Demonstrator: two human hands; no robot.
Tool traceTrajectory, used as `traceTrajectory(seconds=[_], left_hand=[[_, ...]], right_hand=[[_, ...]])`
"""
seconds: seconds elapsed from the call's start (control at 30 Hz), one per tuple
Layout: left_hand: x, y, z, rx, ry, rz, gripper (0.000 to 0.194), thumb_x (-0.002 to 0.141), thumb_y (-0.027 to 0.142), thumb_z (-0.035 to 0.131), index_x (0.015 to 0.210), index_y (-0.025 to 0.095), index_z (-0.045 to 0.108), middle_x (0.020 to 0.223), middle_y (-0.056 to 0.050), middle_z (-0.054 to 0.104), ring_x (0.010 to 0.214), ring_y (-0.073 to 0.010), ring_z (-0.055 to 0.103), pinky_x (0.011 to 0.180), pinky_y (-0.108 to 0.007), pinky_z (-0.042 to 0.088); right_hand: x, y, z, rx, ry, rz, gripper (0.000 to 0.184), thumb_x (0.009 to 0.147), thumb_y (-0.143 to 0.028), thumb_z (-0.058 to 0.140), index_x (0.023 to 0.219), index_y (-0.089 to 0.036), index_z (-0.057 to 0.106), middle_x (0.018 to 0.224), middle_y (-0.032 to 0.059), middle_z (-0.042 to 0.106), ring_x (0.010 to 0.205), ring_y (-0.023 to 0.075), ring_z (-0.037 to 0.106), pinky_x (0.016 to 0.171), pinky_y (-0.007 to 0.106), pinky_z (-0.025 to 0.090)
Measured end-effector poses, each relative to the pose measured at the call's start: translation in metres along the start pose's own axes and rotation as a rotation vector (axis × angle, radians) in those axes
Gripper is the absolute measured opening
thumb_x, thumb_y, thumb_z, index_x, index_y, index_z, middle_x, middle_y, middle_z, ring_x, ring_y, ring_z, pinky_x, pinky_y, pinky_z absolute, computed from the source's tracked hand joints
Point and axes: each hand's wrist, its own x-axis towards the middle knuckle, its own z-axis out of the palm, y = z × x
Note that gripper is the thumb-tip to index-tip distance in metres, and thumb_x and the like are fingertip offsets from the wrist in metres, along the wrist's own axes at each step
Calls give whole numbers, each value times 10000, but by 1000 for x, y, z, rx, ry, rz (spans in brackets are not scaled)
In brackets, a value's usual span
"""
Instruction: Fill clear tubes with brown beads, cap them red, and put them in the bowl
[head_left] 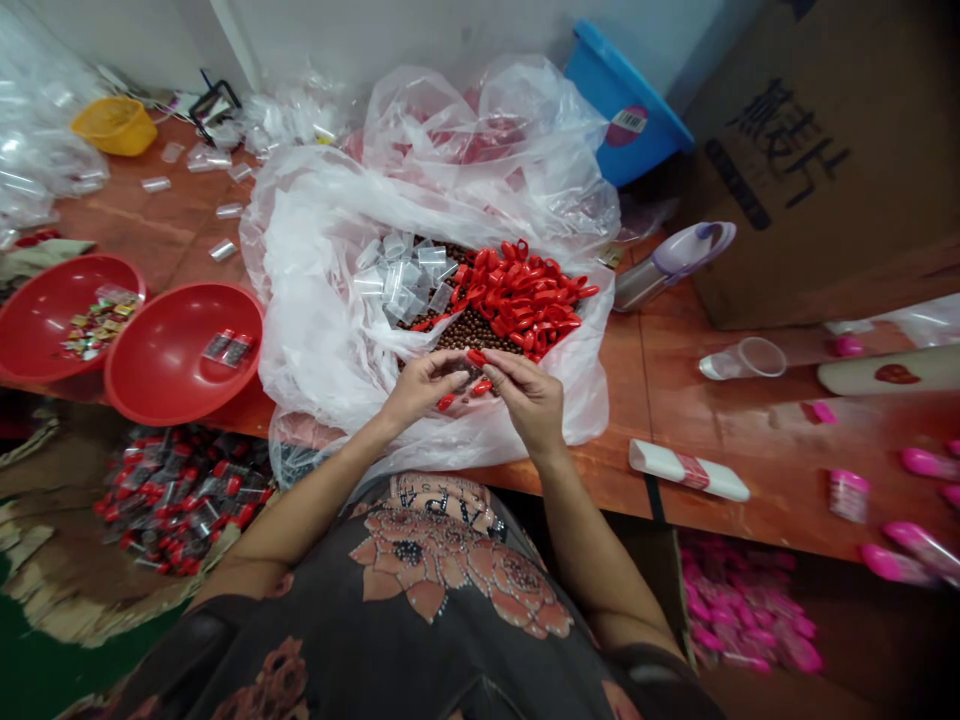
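Fingers of the left hand (424,388) and right hand (534,398) came close together, the left thumb and forefinger pinching what looked like a small clear container (469,370), too blurred to make out fully, while the right fingertips pinched a red plastic cap (475,357) at its top. Red pieces (446,402) showed just below the fingertips, toward the body. Just beyond the fingers, round brown pellets (480,328) lay in an open white plastic bag (300,260) — red looped caps (532,295) heaped over them beyond the right hand, clear plastic tubes (405,278) beyond the left. Well to the left of the fingers, the nearer red bowl (161,350) held a few filled, red-capped tubes (229,348). Well to their right, a clear plastic cup (754,357) lay on its side on the tabletop (637,385).
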Motion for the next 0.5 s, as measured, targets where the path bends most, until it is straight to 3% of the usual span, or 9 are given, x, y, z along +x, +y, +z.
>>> traceTrajectory(seconds=[0.17, 0.3, 0.5], left_hand=[[-2, 1, 6, 3, 35, 0, 506, 792, 389, 719, 1237, 152, 675, 1196, -113, 702, 988, -199, 683, 860, -344, 576], [-5, 3, 8, 32, 45, 20, 499, 793, 379, 732, 1236, 153, 689, 1208, -107, 705, 1042, -212, 674, 952, -365, 540], [-7, 12, 7, 59, 8, 49, 454, 805, 369, 725, 1210, 163, 708, 1139, -95, 723, 982, -192, 679, 897, -333, 552]], right_hand=[[-8, -7, 12, 58, 160, 70, 179, 830, -281, 723, 992, -335, 780, 1044, -9, 767, 1002, 204, 709, 1017, 453, 543], [-9, -6, 12, 112, 174, 131, 164, 818, -308, 742, 976, -314, 787, 1040, 2, 773, 1003, 204, 712, 1017, 452, 540], [-7, -4, 10, 192, 175, 206, 160, 796, -329, 764, 952, -308, 791, 992, -2, 780, 945, 203, 723, 968, 462, 570]])
